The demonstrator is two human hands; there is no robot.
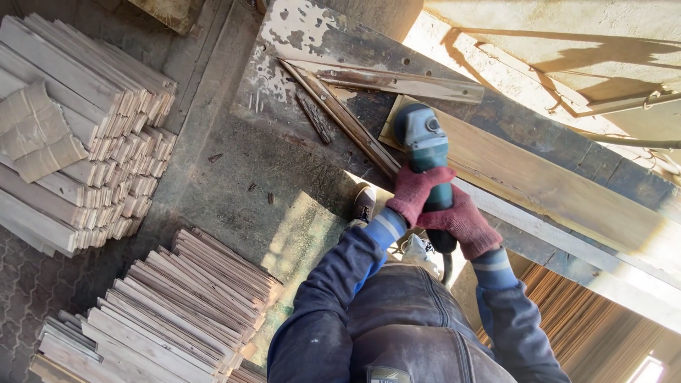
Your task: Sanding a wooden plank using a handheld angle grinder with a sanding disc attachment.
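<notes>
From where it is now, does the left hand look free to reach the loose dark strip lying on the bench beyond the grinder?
Probably not right away. The left hand is wrapped around the grinder along with the right hand. The dark strip lies bare, nothing covering it, but the hand would have to let go first.

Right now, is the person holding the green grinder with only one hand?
No, both gloved hands, the left hand and the right hand, grip the green grinder on the plank.
</notes>
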